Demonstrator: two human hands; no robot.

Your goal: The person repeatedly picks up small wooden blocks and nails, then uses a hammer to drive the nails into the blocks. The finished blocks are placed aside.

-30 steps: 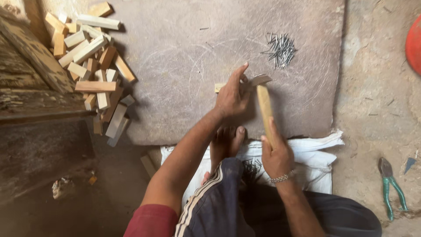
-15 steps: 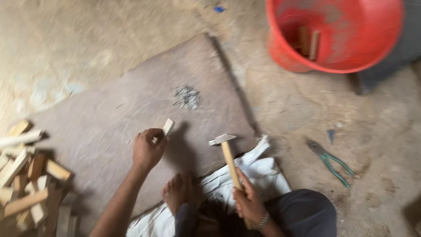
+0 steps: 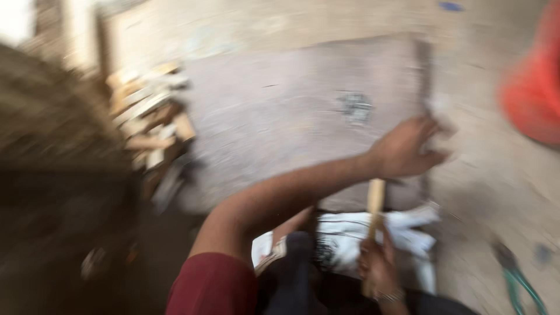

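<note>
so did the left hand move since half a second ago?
Yes. The left hand has swung right across the board, past the nail pile, to the board's right edge.

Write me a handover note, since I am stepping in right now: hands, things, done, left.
Left hand: stretched out to the right over the mat's edge, holding something pale; blur hides what.
Right hand: gripping the hammer handle near the lap; its head is hidden behind the left arm.
Nails lie piled on the grey mat; wood blocks heaped at left; red tub at right; pliers on the floor.
Done or left: cannot tell.
</note>
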